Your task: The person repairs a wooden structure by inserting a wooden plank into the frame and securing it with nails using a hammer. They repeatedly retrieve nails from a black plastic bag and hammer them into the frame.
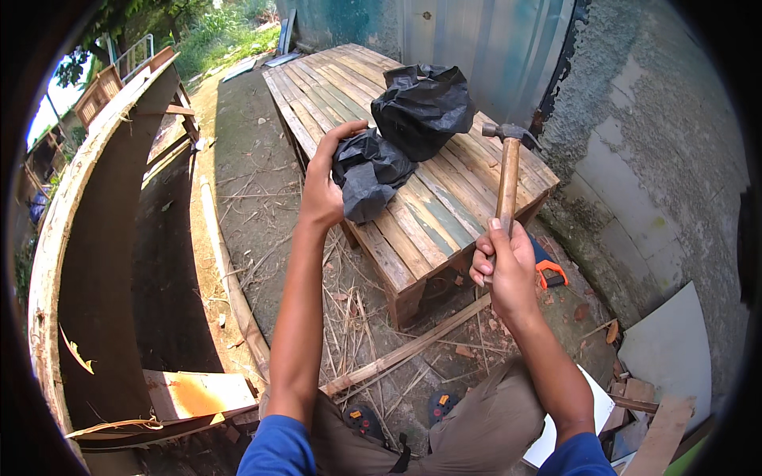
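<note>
My right hand [508, 258] is wrapped round the wooden handle of a hammer [509, 170], its metal head pointing up over the near right end of a slatted wooden table [432, 210]. On the table's near left side, my left hand [324, 181] curves round the left of a crumpled black plastic bag [369, 170], thumb and fingers against it. Behind that stands a larger, bulging black plastic bag [423, 109]. What either bag contains is hidden.
A large wooden frame [59, 278] stands on the left. Beneath the table's near edge lies a wooden strip [409, 349]. An orange-handled tool [552, 275] rests on the floor by the wall [635, 174]. White panels [671, 353] and wood scraps lean at the lower right.
</note>
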Demonstrator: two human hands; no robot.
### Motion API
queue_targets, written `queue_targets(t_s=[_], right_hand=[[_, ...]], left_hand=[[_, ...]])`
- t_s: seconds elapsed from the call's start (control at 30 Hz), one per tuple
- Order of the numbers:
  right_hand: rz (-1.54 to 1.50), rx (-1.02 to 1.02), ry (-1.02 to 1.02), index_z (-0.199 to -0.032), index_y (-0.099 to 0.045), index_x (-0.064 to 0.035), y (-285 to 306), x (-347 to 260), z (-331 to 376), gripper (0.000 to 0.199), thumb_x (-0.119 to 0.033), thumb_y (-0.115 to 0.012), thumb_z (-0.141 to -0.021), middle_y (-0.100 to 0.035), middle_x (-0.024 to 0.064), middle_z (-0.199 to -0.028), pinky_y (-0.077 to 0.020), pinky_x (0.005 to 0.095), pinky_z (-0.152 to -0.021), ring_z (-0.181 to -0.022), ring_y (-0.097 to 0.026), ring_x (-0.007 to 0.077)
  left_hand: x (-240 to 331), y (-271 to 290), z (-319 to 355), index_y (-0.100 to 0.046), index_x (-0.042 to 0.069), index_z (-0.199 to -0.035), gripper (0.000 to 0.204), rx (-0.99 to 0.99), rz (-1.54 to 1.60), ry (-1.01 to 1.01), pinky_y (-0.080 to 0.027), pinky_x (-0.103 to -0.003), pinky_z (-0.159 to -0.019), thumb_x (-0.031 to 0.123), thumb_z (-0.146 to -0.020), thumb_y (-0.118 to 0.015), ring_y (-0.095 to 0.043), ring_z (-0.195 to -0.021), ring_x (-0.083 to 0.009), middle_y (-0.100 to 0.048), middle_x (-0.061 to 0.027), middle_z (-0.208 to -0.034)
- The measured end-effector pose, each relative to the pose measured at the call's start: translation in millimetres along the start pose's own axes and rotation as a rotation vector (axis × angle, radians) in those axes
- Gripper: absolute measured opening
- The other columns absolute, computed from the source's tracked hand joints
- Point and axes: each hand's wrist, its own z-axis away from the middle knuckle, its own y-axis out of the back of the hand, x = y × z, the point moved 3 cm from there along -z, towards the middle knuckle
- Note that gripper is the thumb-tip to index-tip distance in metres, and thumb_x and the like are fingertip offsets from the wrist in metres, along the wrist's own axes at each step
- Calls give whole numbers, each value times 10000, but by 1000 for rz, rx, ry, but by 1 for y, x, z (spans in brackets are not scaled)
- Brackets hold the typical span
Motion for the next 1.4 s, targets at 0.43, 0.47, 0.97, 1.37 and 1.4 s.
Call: queue_targets(t_s=[0.43, 0.47, 0.97, 1.37, 1.4], right_hand=[[1508, 204, 525, -1342, -492, 28, 35, -15, -6, 402, -110, -591, -977, -681, 282, -1064, -529, 548, -819, -936, -685, 474], [1640, 181, 468, -1338, -494, 38, 38, -14, -16, 410, -110, -601, -971, -684, 272, -1055, -535, 542, -811, -929, -688, 471], [1252, -437, 885, -1043, -614, 9, -92, 5, -68, 265, -230, -659, -938, -673, 214, -976, -445, 541, -886, -997, -626, 413], [638, -383, 888, -1042, -669, 32, -100, -76, -19, 153, -92, -630, -961, -746, 159, -938, -558, 403, -844, -930, -732, 311], [395, -547, 720, -1063, -669, 42, -112, -57, -18, 166, -75, -597, -970, -753, 175, -954, -564, 366, -816, -895, -749, 271]], left_hand=[[-4, 76, 7, -539, -7, -1438, 679, -383, -1, 301, -509, -315, -1012, 36, -819, -817, -653, -1142, -164, -670, -119, -1307], [-3, 74, 6, -536, -12, -1439, 677, -415, 44, 345, -508, -313, -1011, 29, -822, -813, -655, -1137, -160, -667, -118, -1311], [30, 59, -4, -712, 61, -1150, 309, -345, -183, 370, -483, -255, -764, 62, -852, -794, -597, -851, -62, -648, 38, -902], [53, 62, -4, -556, 24, -1158, 348, -144, 176, 261, -548, -249, -764, 52, -892, -778, -676, -856, -114, -717, -53, -943], [60, 54, -6, -523, 34, -1179, 393, -134, 273, 249, -552, -253, -759, 55, -887, -784, -684, -857, -126, -718, -69, -943]])
